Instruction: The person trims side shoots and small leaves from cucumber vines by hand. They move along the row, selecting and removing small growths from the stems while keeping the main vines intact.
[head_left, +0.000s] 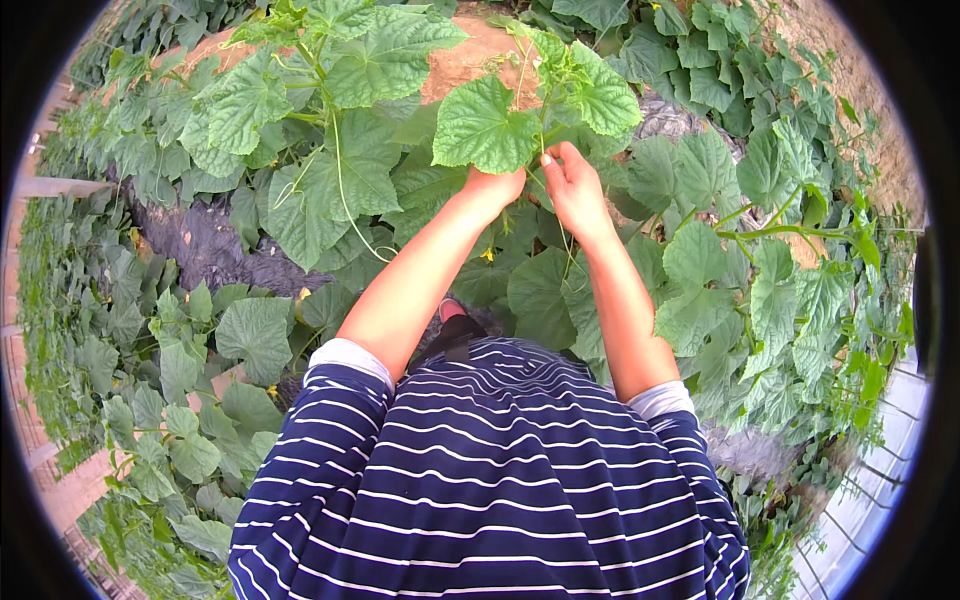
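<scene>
My right hand (574, 187) pinches a thin pale string (542, 142) between thumb and forefinger, beside the upper stem of a cucumber plant. My left hand (501, 184) is just left of it, its fingers largely hidden under a broad cucumber leaf (487, 127), so what it touches cannot be told. The plant's growing tip (559, 67) rises above both hands. Below my right hand the string hangs down past the forearm. A small yellow flower (488, 255) shows between my forearms. To the left, another cucumber vine (319, 67) stands with a loose string (341, 172) hanging from it.
Dense cucumber foliage (255, 337) surrounds me on both sides. A thick vine stem (787, 231) reaches across at the right. Dark plastic mulch film (202, 240) covers ground at the left, and bare soil (472, 56) shows ahead. My shoe (450, 308) is partly visible below.
</scene>
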